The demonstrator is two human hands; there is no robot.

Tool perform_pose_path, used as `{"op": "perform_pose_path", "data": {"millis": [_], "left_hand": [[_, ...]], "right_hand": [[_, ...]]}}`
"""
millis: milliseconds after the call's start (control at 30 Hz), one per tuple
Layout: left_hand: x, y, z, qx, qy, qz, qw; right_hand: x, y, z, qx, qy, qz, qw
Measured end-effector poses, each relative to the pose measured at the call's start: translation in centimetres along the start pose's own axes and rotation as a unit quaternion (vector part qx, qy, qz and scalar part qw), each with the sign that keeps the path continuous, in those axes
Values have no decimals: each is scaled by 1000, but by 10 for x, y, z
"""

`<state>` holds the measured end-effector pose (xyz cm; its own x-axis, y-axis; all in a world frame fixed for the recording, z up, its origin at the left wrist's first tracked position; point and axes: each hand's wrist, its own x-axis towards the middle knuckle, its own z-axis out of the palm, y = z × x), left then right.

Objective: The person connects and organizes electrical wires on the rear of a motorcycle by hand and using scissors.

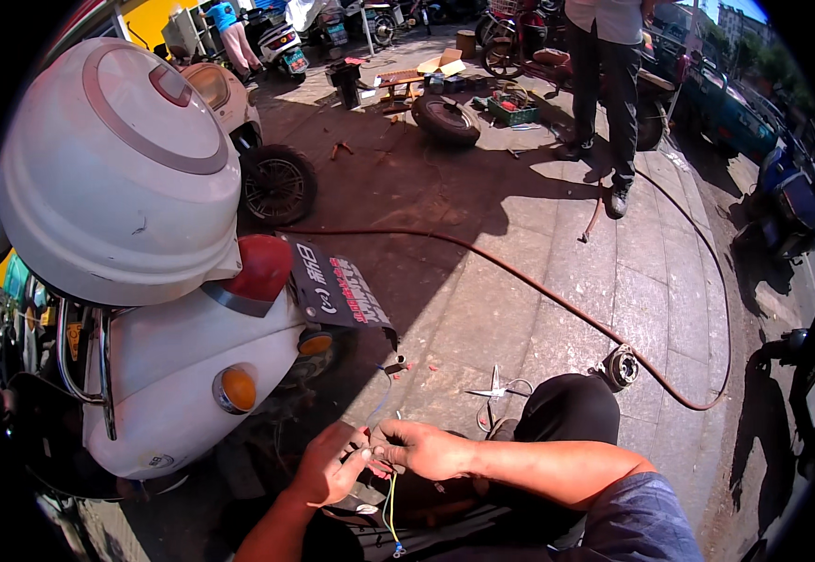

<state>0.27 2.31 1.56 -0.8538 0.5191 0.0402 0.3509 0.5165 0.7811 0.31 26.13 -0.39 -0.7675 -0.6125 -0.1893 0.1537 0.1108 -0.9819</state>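
Observation:
My left hand [330, 461] and my right hand [421, 449] meet low in the middle, fingers pinched together around thin electrical wires. Below the fingers hangs a yellow-green wire [390, 509], with a ring terminal [399, 550] at its end. A thin bluish wire [381, 401] runs up from the hands toward the scooter's rear. Something reddish shows just under the fingertips; its kind is unclear. To the left stands a white scooter [183, 361] with a red tail light [262, 272], orange indicators and a large white top box [117, 178].
A pointed metal tool [495, 382] and thin cable lie beyond my knee [571, 407]. A round metal hub part [621, 367] sits next to a long brown hose [520, 274]. Farther off are a loose tyre [446, 122], a green crate [513, 110] and a standing person [604, 84].

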Motion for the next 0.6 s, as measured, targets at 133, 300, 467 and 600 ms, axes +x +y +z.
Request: {"op": "perform_pose_path", "data": {"millis": [133, 300, 467, 600], "left_hand": [[4, 19, -21, -13, -56, -29, 998], [-1, 27, -38, 1, -97, 29, 995], [-10, 34, -42, -80, -134, 26, 987], [-16, 30, -42, -132, -140, 10, 981]], "right_hand": [[0, -3, -6, -15, -57, -44, 997], [-9, -31, -16, -49, -147, -83, 984], [-9, -20, -14, -49, -185, -151, 970], [-12, -32, -13, -33, -220, -138, 965]]}}
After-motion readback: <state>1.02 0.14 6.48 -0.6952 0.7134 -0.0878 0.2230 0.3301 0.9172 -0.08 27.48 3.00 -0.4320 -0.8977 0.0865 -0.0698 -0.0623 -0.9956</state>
